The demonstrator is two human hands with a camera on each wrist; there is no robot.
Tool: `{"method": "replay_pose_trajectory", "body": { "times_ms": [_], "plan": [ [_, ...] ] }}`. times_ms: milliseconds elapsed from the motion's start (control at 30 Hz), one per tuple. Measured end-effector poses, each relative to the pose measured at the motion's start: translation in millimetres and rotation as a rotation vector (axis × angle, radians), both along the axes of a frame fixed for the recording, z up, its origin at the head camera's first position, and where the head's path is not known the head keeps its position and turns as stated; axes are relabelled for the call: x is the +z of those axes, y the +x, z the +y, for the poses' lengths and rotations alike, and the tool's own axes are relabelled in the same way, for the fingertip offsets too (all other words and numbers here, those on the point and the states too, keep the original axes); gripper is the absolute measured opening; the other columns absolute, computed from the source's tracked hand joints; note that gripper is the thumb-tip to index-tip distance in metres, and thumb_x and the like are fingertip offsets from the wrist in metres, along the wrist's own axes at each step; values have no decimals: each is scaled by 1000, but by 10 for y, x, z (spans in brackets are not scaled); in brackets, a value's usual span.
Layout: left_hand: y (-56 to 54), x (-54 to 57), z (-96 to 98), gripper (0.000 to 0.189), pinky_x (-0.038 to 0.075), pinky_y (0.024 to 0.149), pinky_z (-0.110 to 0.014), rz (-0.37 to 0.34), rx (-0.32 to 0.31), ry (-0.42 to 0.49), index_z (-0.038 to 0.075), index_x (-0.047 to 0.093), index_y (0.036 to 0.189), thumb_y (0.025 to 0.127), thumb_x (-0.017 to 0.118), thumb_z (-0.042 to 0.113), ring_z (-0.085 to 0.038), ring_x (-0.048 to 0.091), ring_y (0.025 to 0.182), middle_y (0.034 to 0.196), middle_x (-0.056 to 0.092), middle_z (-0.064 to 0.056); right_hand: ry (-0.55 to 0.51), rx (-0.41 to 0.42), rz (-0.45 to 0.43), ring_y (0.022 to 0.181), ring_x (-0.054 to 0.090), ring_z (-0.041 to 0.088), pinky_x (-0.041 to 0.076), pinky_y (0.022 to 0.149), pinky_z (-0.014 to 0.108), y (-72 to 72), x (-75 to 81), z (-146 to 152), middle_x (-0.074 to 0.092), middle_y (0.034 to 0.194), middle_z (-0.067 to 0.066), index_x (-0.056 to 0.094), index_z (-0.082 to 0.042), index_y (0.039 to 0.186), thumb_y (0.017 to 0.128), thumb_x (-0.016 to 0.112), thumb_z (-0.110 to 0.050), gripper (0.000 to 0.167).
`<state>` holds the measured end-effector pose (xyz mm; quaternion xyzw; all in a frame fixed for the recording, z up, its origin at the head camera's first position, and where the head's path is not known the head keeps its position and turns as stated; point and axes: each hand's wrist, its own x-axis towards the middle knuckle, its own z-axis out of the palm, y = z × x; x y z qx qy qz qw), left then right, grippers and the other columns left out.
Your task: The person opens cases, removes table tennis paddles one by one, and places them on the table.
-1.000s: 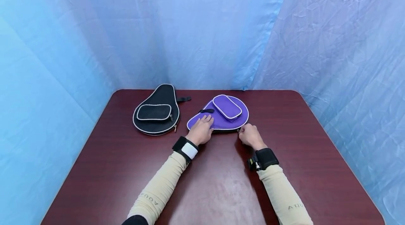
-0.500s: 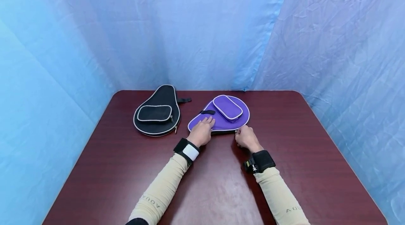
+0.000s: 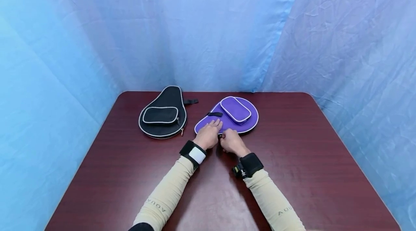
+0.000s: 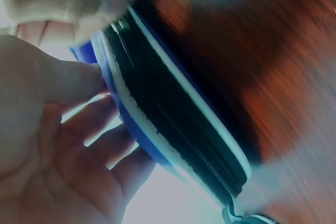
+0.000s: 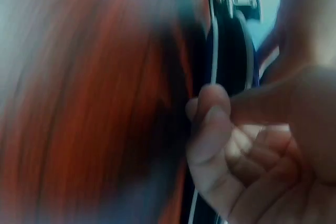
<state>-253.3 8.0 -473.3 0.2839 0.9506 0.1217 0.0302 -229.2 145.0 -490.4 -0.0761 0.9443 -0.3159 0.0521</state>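
A purple paddle case with white piping lies flat on the table, its narrow end to the left. My left hand rests on that narrow part with straight fingers. Along the near side, my right hand pinches the zipper pull, which its fingers hide; it is close beside the left hand. In the left wrist view, the black zipper band runs between two white piped edges, and the left thumb touches the upper edge. The right wrist view has the right thumb and index finger pressed together at the zipper.
A black paddle case with a front pocket and a side strap lies to the left. The reddish-brown table reaches back to a blue curtain. A small purple pocket sits on top of the purple case.
My right hand has slid left along the near edge of the purple case, from its wide end to beside the left hand. The left hand has stayed on the case.
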Motion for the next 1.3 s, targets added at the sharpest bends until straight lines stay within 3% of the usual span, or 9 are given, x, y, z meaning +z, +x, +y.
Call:
{"method": "replay_pose_trajectory", "body": {
  "times_ms": [100,167,333,567,767,967,1133,1300],
  "plan": [
    [-10,-1,-6,58,32,117,-40,-29,-16,-3,5,45,148,91,56,1,-30,36,145,156,40,-11,9,50,11,43,60,12,51,56,28,5,-21,-111,60,48,-2,64,-8,73,79,59,3,13],
    [-19,-6,-14,61,32,117,-39,-45,-25,-3,6,44,149,90,62,5,-29,35,145,157,39,-10,29,70,43,56,65,19,53,62,33,13,-41,-138,63,57,0,65,-6,77,76,61,3,10],
    [-45,-17,-47,61,32,117,-39,-60,-20,-4,7,44,149,91,60,4,-28,34,146,157,38,-9,44,135,169,86,68,34,52,77,45,20,-99,-133,68,80,10,65,-4,82,85,64,-4,4],
    [-14,-33,-96,59,32,117,-39,-43,7,16,6,46,148,90,53,-1,-29,36,145,155,41,-10,53,259,225,87,68,32,52,78,47,-9,-127,-113,68,84,13,63,-4,84,86,58,2,8],
    [31,-16,-116,56,30,118,-41,-34,22,92,2,47,146,91,50,-2,-30,36,145,153,44,-12,112,306,188,94,68,34,52,84,47,-32,-99,-83,70,92,15,64,-4,90,87,59,1,8],
    [63,23,-124,54,30,118,-41,-9,3,144,-1,47,145,91,49,-3,-32,38,144,152,44,-15,163,345,111,96,69,35,53,85,47,-38,-54,-67,71,95,17,65,-3,93,88,60,-1,8],
    [100,80,-116,49,32,117,-43,31,-38,181,-4,49,143,93,49,-1,-34,42,141,149,47,-19,234,414,94,89,69,34,52,83,46,-15,-16,-43,70,84,14,65,-1,90,87,62,-4,6],
    [134,104,-101,42,33,116,-45,55,-68,208,-5,51,141,100,50,6,-37,43,139,147,48,-21,275,393,64,86,67,30,52,81,44,19,67,18,68,81,10,65,-3,88,81,64,1,7]
  ]
}}
